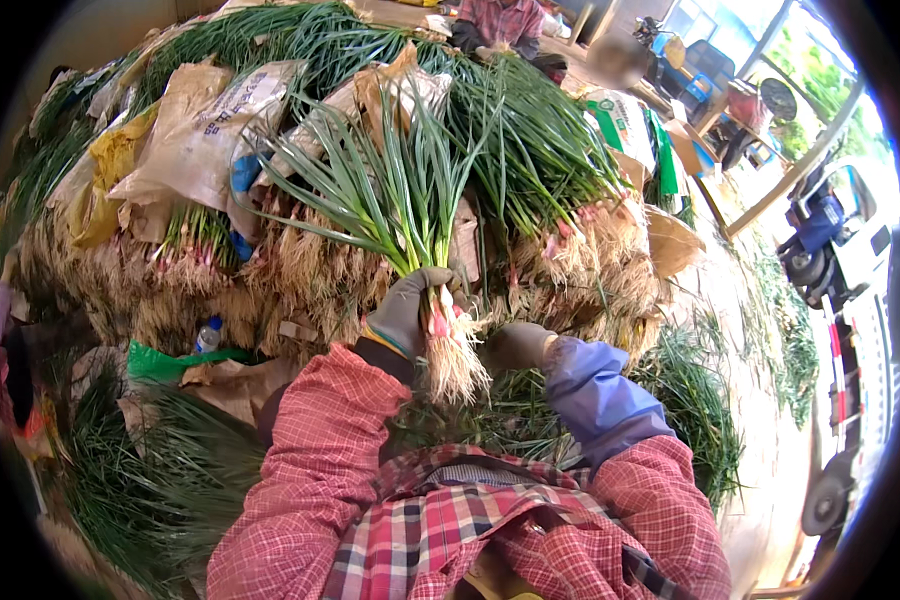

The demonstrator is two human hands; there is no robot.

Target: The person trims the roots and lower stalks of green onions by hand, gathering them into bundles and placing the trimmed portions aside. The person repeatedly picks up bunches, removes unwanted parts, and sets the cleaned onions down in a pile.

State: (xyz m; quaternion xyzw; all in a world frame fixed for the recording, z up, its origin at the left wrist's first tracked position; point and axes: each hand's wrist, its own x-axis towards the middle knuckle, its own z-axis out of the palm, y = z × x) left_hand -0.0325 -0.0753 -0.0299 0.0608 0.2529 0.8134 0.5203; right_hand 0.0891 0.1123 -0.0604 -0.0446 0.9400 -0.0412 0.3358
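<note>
My left hand (409,315), in a grey glove, is closed around a bunch of green-leaved bulb plants (440,330), like spring onions or garlic. The leaves fan upward over the heap, while pinkish bulbs and pale roots hang below the fist. Just right of the roots is my right hand (519,346), also gloved, apart from the bunch; its fingers are blurred and partly hidden, so whether they hold anything does not show. Behind both hands rises a large heap of similar plants (547,150), its roots facing me.
Woven sacks (217,135) lie on the heap. A capped plastic bottle (209,334) stands near green plastic (150,364) at left. Loose leaves (172,472) cover the lower left. Another person (499,26) is behind the heap. A truck (862,300) stands at right.
</note>
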